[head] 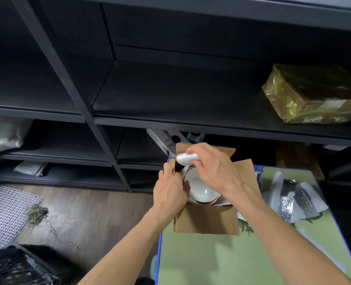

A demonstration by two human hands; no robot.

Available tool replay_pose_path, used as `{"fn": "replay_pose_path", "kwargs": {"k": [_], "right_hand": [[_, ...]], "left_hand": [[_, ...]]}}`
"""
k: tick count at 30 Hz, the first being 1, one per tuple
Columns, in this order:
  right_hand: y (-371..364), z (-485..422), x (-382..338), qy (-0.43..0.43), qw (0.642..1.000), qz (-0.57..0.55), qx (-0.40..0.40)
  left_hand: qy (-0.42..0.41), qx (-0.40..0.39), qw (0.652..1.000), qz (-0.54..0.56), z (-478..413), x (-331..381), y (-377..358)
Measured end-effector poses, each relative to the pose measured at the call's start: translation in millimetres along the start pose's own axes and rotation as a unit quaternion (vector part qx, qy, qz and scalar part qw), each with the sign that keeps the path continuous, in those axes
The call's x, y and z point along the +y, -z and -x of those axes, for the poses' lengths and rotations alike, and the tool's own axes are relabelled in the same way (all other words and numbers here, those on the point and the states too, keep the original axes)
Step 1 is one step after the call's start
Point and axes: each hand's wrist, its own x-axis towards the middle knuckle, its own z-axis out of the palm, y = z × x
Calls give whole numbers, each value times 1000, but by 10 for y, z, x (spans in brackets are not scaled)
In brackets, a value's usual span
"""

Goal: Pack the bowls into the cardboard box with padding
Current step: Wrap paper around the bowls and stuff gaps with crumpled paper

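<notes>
An open cardboard box [206, 221] stands on a green table with a blue rim [211, 262]. Inside it lies a white bowl [199, 189] with a dark rim, tilted on its side. My right hand [213, 167] pinches a piece of white foam padding [186, 158] above the box's far left corner. My left hand [170, 192] grips the box's left wall, with its fingers curled over the edge next to the bowl. Whatever lies below the bowl is hidden.
Silver foil padding sheets [294, 200] lie on the table right of the box. Black shelving [170, 124] stands just behind, holding a gold-wrapped parcel [310, 97]. A mesh mat [4, 212] and a black crate [20, 266] sit on the wood floor at left.
</notes>
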Motion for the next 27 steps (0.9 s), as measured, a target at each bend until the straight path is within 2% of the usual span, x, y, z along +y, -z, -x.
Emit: {"fn": "replay_pose_path", "kwargs": {"k": [4, 11, 17, 21, 27], "right_hand": [[-144, -176, 73, 57, 995, 61, -61], [-107, -216, 146, 95, 977, 173, -86], [-375, -264, 28, 116, 971, 187, -99], [-535, -261, 89, 103, 982, 124, -99], [-558, -120, 231, 67, 992, 102, -32]], "left_hand": [[2, -6, 999, 53, 46, -63, 7], [23, -5, 998, 54, 52, -76, -19], [15, 16, 997, 77, 48, -61, -53], [3, 9, 997, 81, 63, -132, -70], [-22, -15, 995, 96, 73, -229, -100]]}}
